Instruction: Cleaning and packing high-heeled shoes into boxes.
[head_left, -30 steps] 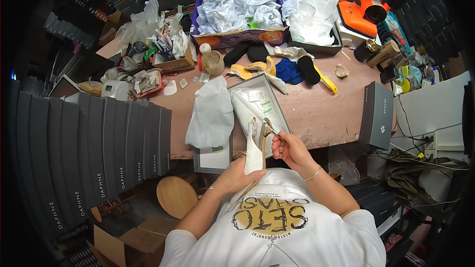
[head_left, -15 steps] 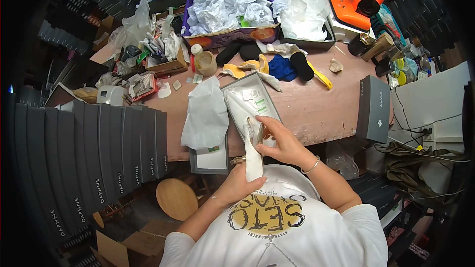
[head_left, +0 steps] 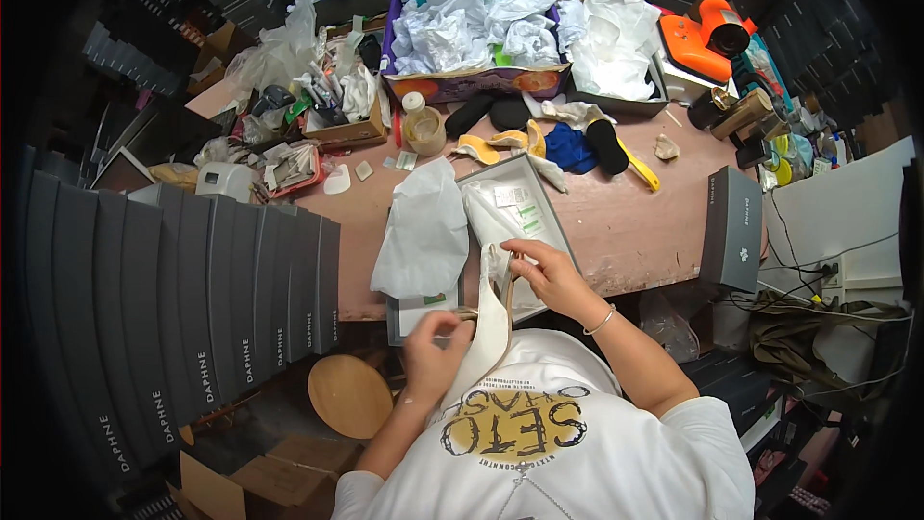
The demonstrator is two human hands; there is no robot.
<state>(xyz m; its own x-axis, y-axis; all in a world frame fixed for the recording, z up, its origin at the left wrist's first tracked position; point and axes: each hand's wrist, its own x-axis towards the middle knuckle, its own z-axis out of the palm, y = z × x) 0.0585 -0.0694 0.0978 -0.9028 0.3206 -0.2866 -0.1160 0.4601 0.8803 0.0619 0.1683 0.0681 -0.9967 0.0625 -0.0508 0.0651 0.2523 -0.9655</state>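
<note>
A white shoe [head_left: 493, 332] is tilted in front of my chest, its toe end low against my shirt. My right hand [head_left: 551, 279] pinches its upper back end. Beside the shoe, my left hand [head_left: 435, 354] has curled fingers, with the tips at a thin pale strap [head_left: 466, 312]; their exact hold is partly hidden. Behind the shoe lies an open grey shoebox [head_left: 551, 214], with a white paper-wrapped item [head_left: 491, 217] inside. A sheet of white tissue paper [head_left: 419, 231] covers part of another grey box piece [head_left: 397, 321] to the left.
Dark grey shoeboxes [head_left: 221, 279] stand in a row at left. One more grey box [head_left: 729, 231] is at the table's right end. Crumpled paper fills a purple carton [head_left: 472, 86] at the back. A jar [head_left: 423, 127] and a yellow-handled brush [head_left: 621, 154] lie nearer.
My left hand has come off the shoe's front part and moved left and up to the strap. My right hand has shifted to the shoe's upper end. The view has shifted slightly.
</note>
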